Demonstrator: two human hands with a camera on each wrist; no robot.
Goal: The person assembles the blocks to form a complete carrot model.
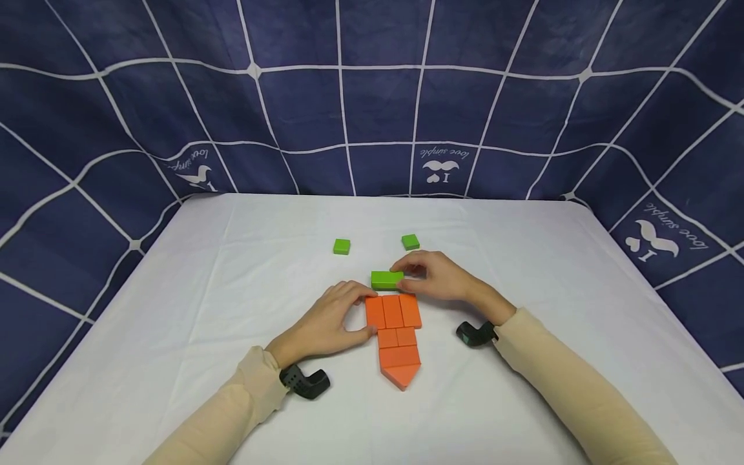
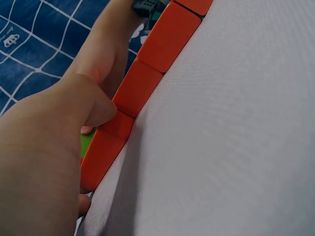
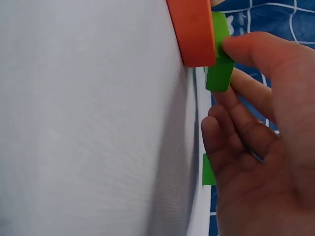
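Several orange blocks (image 1: pixel 392 312) lie edge to edge on the table, three side by side across the far end and a pointed one (image 1: pixel 401 376) at the near end. My left hand (image 1: pixel 331 316) holds the leftmost block of that far row (image 1: pixel 375 312), thumb at its near corner and a fingertip at its far corner. Just beyond the row, my right hand (image 1: pixel 438 276) pinches the right end of a long green block (image 1: pixel 383 279) between thumb and fingers. In the right wrist view the green block (image 3: pixel 220 73) overlaps an orange block (image 3: pixel 194 32).
Two small green blocks, one at the left (image 1: pixel 341 247) and one at the right (image 1: pixel 410 242), lie farther back on the white table cover (image 1: pixel 232 271). A dark blue cloth (image 1: pixel 372 103) with white grid lines hangs behind the table. Both wrists wear black cameras.
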